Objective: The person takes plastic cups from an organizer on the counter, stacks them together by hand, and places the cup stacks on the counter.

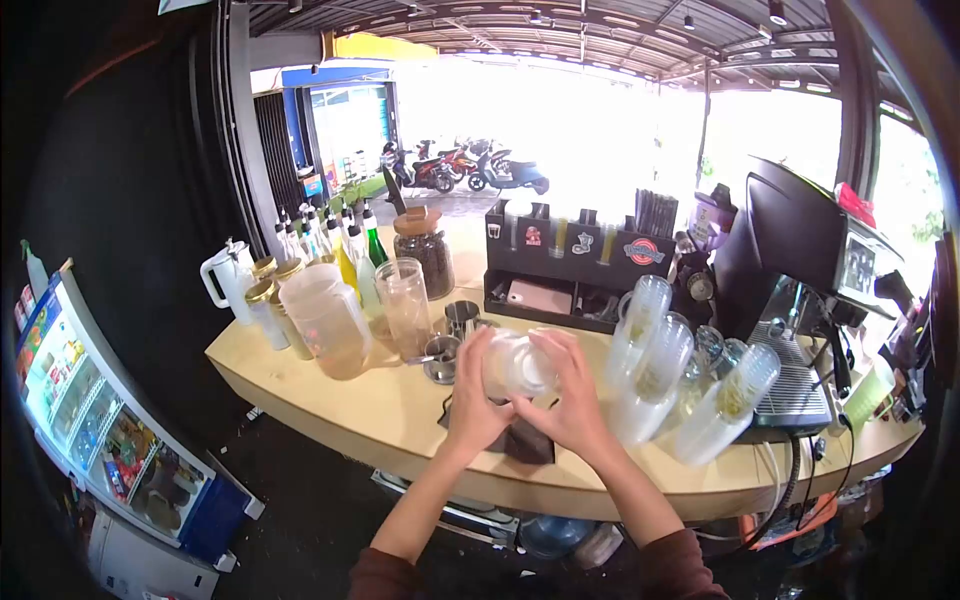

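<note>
Between my hands is a clear, whitish round cup (520,366), seen from above; what is inside it I cannot make out. My left hand (478,395) wraps its left side, and my right hand (567,392) curves round its right side, thumbs meeting at the near edge. A dark folded cloth (520,442) lies on the counter below. Just left of my left hand are a small metal cup (441,358) and a metal pitcher (462,318). Stacks of clear plastic cups (655,375) stand to the right of my right hand.
On the wooden counter (300,395) stand a plastic pitcher (325,320), a tall clear jar (403,310), a jar of dark beans (424,255) and several syrup bottles (350,250). A black organizer (570,240) stands behind. An espresso machine (800,300) fills the right; a display fridge (120,430) stands left.
</note>
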Available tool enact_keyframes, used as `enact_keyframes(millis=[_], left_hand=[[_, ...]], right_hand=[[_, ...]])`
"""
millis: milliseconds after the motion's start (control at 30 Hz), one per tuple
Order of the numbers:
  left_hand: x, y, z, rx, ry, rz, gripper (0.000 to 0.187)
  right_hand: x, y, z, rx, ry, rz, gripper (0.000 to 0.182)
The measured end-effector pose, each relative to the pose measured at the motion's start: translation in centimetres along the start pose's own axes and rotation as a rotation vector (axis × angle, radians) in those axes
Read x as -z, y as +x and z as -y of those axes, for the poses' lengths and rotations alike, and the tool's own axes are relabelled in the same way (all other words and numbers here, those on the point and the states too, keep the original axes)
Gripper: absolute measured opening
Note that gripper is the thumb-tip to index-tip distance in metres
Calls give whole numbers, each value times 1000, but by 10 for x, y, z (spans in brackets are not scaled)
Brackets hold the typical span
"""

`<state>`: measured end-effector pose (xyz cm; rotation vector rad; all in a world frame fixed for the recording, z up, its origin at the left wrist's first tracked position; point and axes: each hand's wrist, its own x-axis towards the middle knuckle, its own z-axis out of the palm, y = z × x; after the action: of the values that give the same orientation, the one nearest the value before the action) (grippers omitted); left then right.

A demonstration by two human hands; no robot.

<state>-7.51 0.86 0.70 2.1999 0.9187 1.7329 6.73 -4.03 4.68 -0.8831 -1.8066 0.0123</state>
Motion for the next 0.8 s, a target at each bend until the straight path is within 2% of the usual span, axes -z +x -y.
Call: enact_keyframes(millis=[33,67,100,167,233,267,300,367,400,467,500,533,567,600,633,700,800], left_hand=[[0,12,10,-29,16,-17,89],[0,26,22,66,-31,13,94],[5,40,35,71,-17,23,92],[5,73,63,57,48,26,89],[-3,105,100,26,42,83,84],[-9,127,118,-13,37,116,80],[-17,147,135,-21,19,122,80],[-30,182,162,-80,242,245,75],[-33,200,168,-88,228,243,75],[-37,230,173,30,457,508,75],[-40,242,178,24,448,512,75],[-43,251,183,16,553,605,76],[-47,258,188,8,660,700,76],[-50,261,191,6,709,713,78],[-52,264,193,1,703,723,78],[-53,267,194,36,704,778,76],[-51,269,191,-20,726,766,74]], right_hand=[[-6,14,-11,20,-39,-85,65],[-12,29,-23,43,-80,-172,64],[-16,45,-34,47,-84,-180,64],[-24,79,-58,31,-107,-403,62],[-35,116,-83,-12,-118,-536,62],[-37,134,-97,-5,-220,-564,63],[-40,155,-108,12,-276,-557,63],[-46,200,-130,-93,-175,-515,64],[-50,223,-146,-130,-162,-483,64],[-57,259,-183,-82,-248,-409,64],[-60,273,-201,-43,-317,-331,64],[-63,284,-215,-51,-325,-336,64],[-65,293,-228,-98,-374,-250,63],[-67,299,-237,-146,-420,-162,63],[-67,305,-245,-157,-425,-164,63],[-70,313,-257,-188,-532,54,65],[-73,327,-269,-254,-516,157,68]])
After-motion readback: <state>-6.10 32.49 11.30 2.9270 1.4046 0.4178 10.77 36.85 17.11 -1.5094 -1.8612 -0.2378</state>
